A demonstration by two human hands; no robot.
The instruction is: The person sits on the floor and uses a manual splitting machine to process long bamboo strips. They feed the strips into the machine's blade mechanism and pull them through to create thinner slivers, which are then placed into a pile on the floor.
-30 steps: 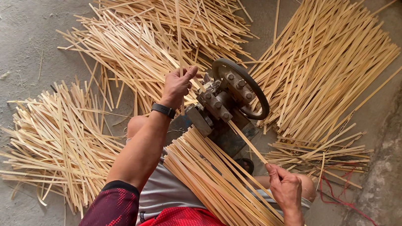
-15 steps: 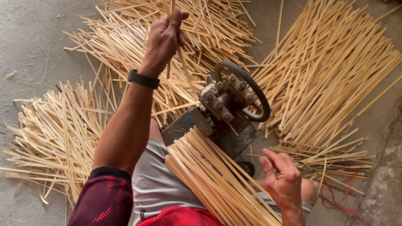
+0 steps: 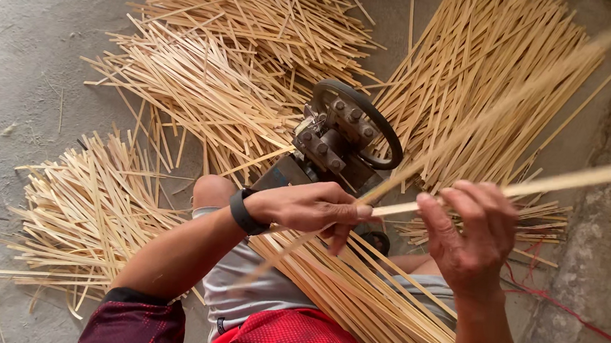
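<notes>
Your left hand (image 3: 309, 208) pinches one thin strip (image 3: 477, 121) between thumb and fingers; its grip is closed on the strip's lower part. From that grip the strip runs up and to the right, blurred toward its far end, and its near end slants down past the grip across the bundle (image 3: 360, 298) on your lap.

Your right hand (image 3: 469, 234) sits just right of the left, fingers curled shut around a second strip (image 3: 592, 177), which leaves this grip toward the right edge, also blurred. Its near end reaches left to the left hand's fingertips.

A black band (image 3: 243, 210) circles your left wrist. Just above the left grip stands the small machine (image 3: 338, 145) with a black wheel (image 3: 371, 122). Loose piles of strips (image 3: 242, 51) lie on the floor (image 3: 15, 50) beyond and to the left of both grips, and a red cord (image 3: 570, 313) trails on the floor to the right of the right grip.
</notes>
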